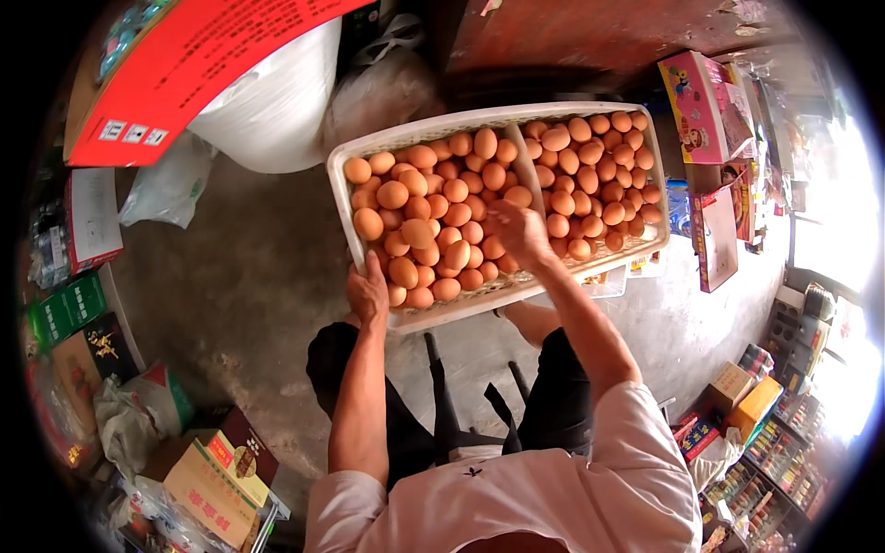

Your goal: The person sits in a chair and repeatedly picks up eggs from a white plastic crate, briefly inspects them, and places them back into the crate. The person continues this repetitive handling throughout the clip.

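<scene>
A white plastic crate (346,207) full of brown eggs sits tilted in front of me above my knees. A divider (525,166) splits it into a wider left and a narrower right compartment. My left hand (369,293) grips the crate's near left corner, its thumb over the rim and its fingers hidden at the outer side. Over the eggs beside the divider is my right hand (519,230), its fingers blurred and partly hidden; whether they hold an egg cannot be made out. Just beyond them lies one brown egg (518,196) against the divider.
A red carton (212,69) and a large white sack (277,101) stand at the far left. Boxes (217,470) and plastic bags (129,419) line the left side. Open pink cartons (696,106) stand at the right, with shelves of small goods (774,461) at lower right.
</scene>
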Motion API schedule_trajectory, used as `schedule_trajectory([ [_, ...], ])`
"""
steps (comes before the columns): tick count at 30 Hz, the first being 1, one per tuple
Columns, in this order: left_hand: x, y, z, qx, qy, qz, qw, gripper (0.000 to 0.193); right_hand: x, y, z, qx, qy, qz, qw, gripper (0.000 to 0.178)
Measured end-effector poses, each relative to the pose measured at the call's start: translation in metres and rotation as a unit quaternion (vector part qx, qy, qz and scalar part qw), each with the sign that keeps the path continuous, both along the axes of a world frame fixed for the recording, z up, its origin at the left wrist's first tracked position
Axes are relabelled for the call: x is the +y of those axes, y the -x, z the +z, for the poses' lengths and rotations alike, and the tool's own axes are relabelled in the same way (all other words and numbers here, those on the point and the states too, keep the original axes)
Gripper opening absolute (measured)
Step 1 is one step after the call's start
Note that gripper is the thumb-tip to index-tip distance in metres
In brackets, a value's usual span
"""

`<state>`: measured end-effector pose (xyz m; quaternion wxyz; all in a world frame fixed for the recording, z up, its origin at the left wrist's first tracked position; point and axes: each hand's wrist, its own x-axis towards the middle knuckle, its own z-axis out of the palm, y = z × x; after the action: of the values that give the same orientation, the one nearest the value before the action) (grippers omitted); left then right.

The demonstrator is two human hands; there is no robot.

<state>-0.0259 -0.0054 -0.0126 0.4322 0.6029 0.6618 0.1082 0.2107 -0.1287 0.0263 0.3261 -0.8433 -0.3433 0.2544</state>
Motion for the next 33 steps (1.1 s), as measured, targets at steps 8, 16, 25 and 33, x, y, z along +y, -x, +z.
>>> schedule_trajectory([
  [8,-0.002,0.004,-0.006,-0.005,-0.036,0.011,0.999,0.057,0.081,0.007,-0.024,-0.119,0.195,0.076,0.971,0.022],
  [16,-0.005,-0.01,0.01,0.009,-0.033,0.007,0.999,0.055,0.077,0.0,-0.04,-0.042,0.19,0.047,0.98,0.042],
  [25,-0.002,-0.002,0.002,0.027,-0.07,0.0,0.997,0.056,0.063,-0.016,-0.048,0.074,0.055,-0.012,0.996,0.053],
  [33,-0.002,0.0,-0.005,0.067,-0.07,0.009,0.995,0.059,0.014,-0.067,0.002,0.098,-0.098,-0.116,0.984,0.051],
])
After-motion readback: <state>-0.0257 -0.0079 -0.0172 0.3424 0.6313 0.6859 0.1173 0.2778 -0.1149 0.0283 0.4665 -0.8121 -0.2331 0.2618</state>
